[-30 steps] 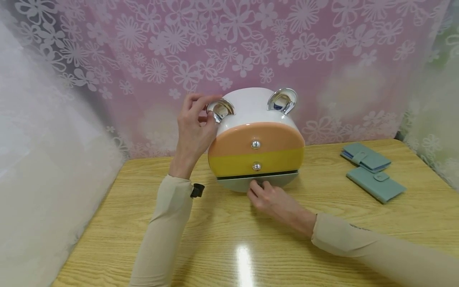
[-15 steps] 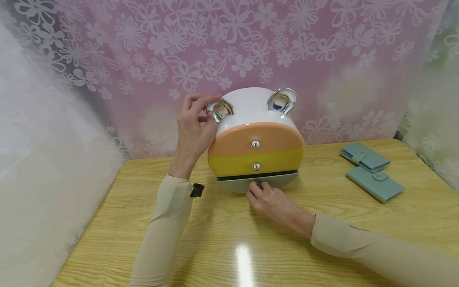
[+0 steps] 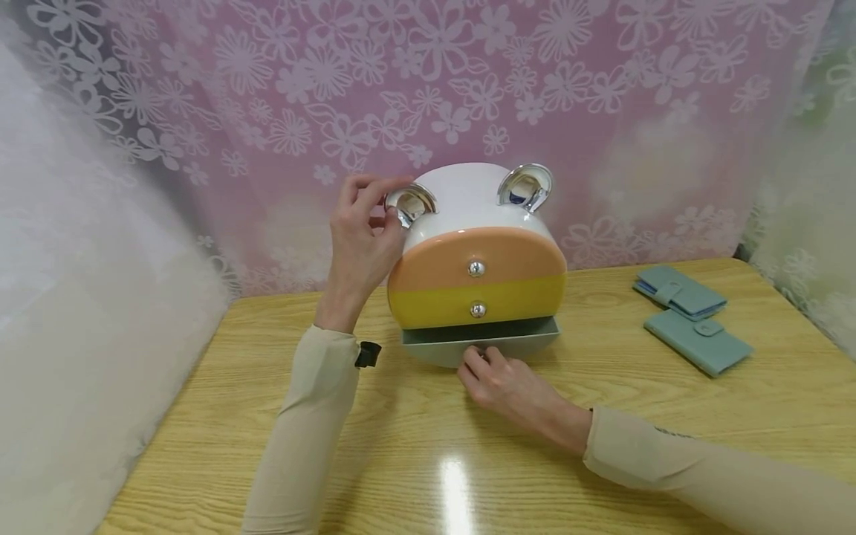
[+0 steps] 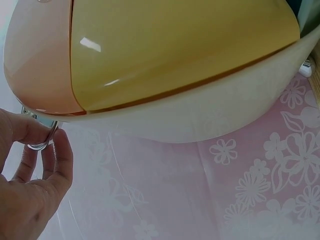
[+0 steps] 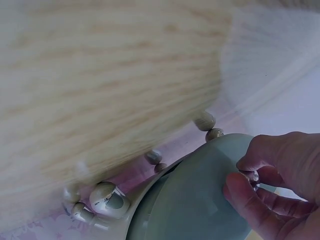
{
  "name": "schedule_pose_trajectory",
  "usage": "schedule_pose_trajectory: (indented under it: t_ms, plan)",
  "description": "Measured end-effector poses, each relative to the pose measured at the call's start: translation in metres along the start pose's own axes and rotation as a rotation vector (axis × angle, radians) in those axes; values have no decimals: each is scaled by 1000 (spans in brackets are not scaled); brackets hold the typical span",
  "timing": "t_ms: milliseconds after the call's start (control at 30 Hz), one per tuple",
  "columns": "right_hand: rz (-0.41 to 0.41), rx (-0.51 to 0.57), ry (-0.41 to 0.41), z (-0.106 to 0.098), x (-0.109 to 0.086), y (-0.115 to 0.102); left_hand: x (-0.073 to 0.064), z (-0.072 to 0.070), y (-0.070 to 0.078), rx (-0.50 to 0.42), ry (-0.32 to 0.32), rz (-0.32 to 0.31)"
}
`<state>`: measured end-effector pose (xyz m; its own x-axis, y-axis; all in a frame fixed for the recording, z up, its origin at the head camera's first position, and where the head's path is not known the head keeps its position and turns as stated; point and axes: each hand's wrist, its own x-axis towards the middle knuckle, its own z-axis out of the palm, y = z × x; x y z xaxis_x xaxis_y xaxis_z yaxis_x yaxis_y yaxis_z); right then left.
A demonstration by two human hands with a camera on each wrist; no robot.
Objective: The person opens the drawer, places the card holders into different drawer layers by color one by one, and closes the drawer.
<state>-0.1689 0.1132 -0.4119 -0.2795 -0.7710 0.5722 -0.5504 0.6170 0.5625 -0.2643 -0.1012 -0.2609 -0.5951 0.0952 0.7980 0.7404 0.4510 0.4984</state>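
A rounded white drawer box with two silver ear-shaped handles stands on the table. Its front has an orange drawer, a yellow drawer and a grey-green bottom drawer. My left hand pinches the left silver ear between thumb and fingers; the left wrist view shows the same grip. At the bottom drawer, my right hand pinches its small silver knob. That drawer is pulled partly out, with a dark gap above its front. The orange and yellow drawers are closed.
Two grey-green snap wallets lie overlapping on the wooden table at the right. A pink flowered cloth hangs close behind the box. Round silver feet support the box, seen in the right wrist view.
The bottom drawer has come further out toward me, widening the gap above its front. My right hand has moved slightly back with the knob. The left hand keeps its place on the ear.
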Motion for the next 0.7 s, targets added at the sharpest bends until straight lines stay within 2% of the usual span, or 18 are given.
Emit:
schedule_pose_trajectory:
  t_ms: [367,700]
  plan:
    - [-9,42,-36,-7,-3,-1,0,0,1,6,-12,-5]
    - [-7,19,64,-9,-4,-2,0,0,1,11,-8,-6]
